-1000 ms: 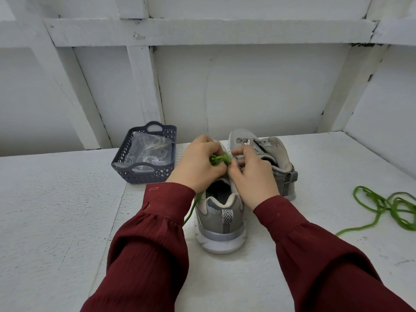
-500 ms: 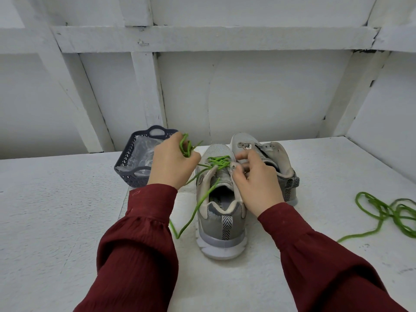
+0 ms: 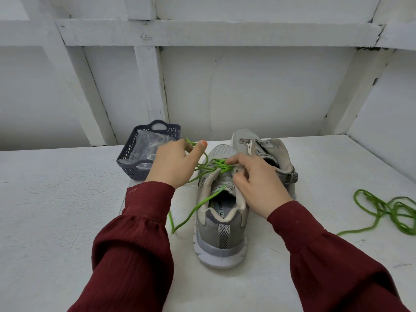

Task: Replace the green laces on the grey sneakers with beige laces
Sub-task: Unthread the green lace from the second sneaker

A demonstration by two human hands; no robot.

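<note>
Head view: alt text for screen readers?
The left hand holds a loop of green lace from the near grey sneaker; right hand pinches its lacing. Behind: a laceless sneaker and a dark basket; a loose lace lies right.

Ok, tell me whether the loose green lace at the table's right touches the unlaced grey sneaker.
Apart. The head view shows bare white table between the loose green lace and the unlaced grey sneaker.

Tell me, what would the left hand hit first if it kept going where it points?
Likely the white back wall; the left hand, holding the green lace, points forward just right of the basket. Depth is unclear, so it might graze it.
</note>
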